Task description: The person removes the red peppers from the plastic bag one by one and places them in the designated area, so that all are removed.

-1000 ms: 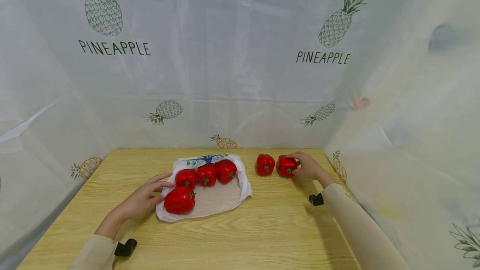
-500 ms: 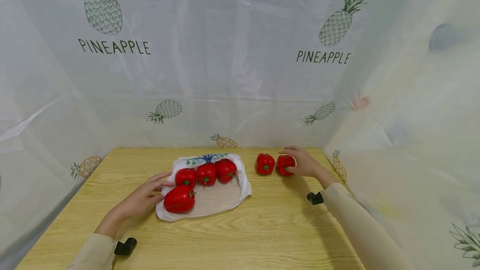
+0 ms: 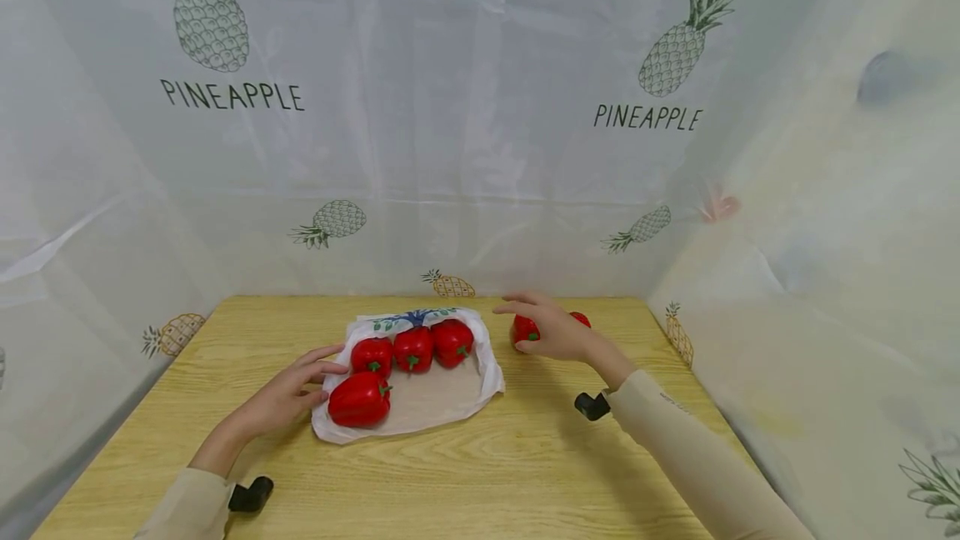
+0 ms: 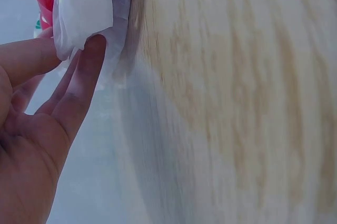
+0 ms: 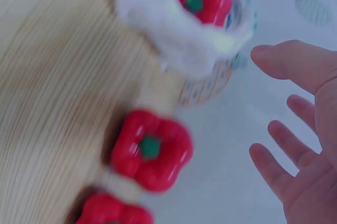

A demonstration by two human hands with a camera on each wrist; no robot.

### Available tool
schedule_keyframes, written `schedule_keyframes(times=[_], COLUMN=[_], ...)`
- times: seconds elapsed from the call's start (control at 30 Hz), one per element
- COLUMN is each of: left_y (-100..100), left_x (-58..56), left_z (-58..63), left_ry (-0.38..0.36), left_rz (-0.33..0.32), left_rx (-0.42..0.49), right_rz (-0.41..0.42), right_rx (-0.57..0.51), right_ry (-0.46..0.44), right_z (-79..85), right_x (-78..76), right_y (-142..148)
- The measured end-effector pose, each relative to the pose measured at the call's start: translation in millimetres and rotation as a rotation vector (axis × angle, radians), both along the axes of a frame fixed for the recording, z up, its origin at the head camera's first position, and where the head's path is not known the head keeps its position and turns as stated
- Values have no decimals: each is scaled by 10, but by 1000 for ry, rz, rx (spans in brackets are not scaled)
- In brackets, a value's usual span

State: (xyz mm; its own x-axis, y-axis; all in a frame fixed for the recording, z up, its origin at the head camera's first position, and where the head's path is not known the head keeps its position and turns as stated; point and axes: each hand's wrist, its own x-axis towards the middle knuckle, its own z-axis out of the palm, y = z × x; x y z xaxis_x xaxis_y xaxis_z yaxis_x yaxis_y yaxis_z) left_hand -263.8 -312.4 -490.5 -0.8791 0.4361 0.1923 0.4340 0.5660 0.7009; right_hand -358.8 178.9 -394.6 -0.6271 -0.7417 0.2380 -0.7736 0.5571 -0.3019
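Note:
My left hand [image 3: 281, 397] rests at the left side of a white bag [image 3: 442, 411], its extended fingertips and thumb against the rim. In the left wrist view, the thumb [image 4: 29, 58] and fingers meet the bag's white folds. Three red bell peppers [image 3: 413, 349] stand in a row at the back of the bag, and another pepper [image 3: 360, 400] lies on its side at the front left. My right hand [image 3: 558, 332] hovers with spread fingers over two loose peppers, partly covering both. The right wrist view shows one loose pepper [image 5: 151, 150] apart from the fingers.
A light wooden table [image 3: 450, 490] carries everything. Hanging sheets printed with pineapples [image 3: 480, 132] enclose the back and both sides. A second loose pepper [image 5: 113, 211] stands right of the first. Each wrist wears a black device [image 3: 251, 495].
My right hand has let go of the rightmost pepper, which shifted slightly left, and has moved left over the neighbouring pepper. My left hand and the bag have stayed put.

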Motion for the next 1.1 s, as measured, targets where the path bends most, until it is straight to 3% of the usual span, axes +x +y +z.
schedule_keyframes(times=[0.27, 0.53, 0.77, 1.1], left_y=[-7, -8, -21, -19], left_x=[2, -3, -6, -6], left_z=[-3, -7, -26, -19], left_ry=[0, -1, 7, 28], left_rz=[6, 11, 9, -16], left_rx=[-12, -13, -10, -6], right_rz=[136, 248, 307, 322], right_rx=[-23, -29, -38, -14], right_ry=[-21, -31, -34, -120], right_z=[-18, -146, -224, -410], right_x=[155, 242, 322, 344], right_y=[-455, -899, -1275, -1608])
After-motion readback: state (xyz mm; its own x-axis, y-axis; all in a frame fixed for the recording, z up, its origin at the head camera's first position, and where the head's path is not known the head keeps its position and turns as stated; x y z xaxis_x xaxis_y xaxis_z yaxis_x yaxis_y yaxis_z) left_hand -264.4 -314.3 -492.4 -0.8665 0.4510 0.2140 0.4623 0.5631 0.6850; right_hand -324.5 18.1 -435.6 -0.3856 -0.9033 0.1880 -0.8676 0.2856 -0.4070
